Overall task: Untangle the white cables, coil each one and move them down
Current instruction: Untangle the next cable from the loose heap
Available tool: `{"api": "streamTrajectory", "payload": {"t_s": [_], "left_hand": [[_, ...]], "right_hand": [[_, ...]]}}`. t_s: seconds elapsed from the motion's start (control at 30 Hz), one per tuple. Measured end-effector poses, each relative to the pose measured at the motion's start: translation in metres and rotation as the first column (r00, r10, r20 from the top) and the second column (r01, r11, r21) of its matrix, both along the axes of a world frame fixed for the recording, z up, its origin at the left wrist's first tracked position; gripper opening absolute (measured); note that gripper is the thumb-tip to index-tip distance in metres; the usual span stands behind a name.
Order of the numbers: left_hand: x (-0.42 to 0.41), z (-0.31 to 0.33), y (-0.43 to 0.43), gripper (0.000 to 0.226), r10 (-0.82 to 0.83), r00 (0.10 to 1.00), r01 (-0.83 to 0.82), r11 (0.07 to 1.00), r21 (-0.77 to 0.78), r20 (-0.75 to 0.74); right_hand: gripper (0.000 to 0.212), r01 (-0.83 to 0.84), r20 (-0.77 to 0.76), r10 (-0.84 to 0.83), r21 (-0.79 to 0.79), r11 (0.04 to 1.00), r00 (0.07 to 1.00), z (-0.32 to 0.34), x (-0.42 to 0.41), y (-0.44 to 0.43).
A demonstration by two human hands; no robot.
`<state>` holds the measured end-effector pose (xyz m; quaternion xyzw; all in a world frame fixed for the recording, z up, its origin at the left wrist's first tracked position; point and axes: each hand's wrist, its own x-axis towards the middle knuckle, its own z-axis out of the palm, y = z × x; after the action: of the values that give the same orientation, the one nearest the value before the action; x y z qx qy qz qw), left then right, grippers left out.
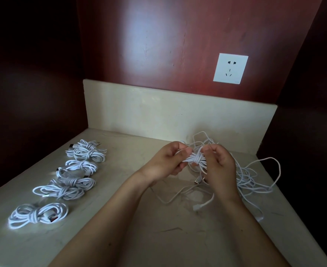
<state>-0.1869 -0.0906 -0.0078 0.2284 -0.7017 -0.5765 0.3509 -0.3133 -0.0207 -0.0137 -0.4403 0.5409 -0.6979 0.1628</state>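
Left: coiled cables (70, 178) are laid in a row on the counter (139, 237).
Right: tangled cables (255, 178) are heaped.
Behind: socket (230, 68) is set in the wall (158, 45).

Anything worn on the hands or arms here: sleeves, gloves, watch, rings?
Nothing shows. The left hand and right hand are ungloved, no rings visible; the left forearm and right forearm are bare to the frame's edge: no sleeves, watch or bracelet.

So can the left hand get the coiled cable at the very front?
Probably yes, but not this instant. The left hand grips the half-wrapped bundle together with the right hand. Only bare counter lies between it and the front coil.
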Motion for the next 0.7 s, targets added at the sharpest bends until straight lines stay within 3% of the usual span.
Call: {"api": "streamTrajectory", "payload": {"t_s": [0.13,0.27,0.37,0.57,0.7], "left_hand": [[0.005,0.002,-0.004,0.011,-0.036,0.999,0.034,0.997,-0.072,-0.024],[0.014,0.007,-0.005,0.011,-0.145,0.985,0.137,0.987,-0.085,-0.09],[0.013,0.009,-0.004,0.016,-0.191,0.967,0.184,0.981,-0.056,-0.166],[0.01,0.006,-0.009,0.016,0.076,0.969,-0.089,0.995,-0.043,-0.234],[0.006,0.001,-0.009,0.017,0.187,0.948,-0.214,0.974,-0.08,-0.257]], "right_hand": [[0.021,-0.119,0.1,0.111,0.073,0.99,0.989,0.005,-0.003,0.004],[0.021,-0.395,0.317,0.341,0.124,0.91,0.885,0.013,-0.014,0.007],[0.012,-0.462,0.364,0.391,0.132,0.877,0.846,0.008,-0.012,0.004],[0.026,-0.388,0.075,0.383,0.286,0.876,0.921,-0.005,0.01,0.002],[0.026,-0.282,-0.229,0.372,0.346,0.895,0.899,-0.006,0.012,0.001]]}}
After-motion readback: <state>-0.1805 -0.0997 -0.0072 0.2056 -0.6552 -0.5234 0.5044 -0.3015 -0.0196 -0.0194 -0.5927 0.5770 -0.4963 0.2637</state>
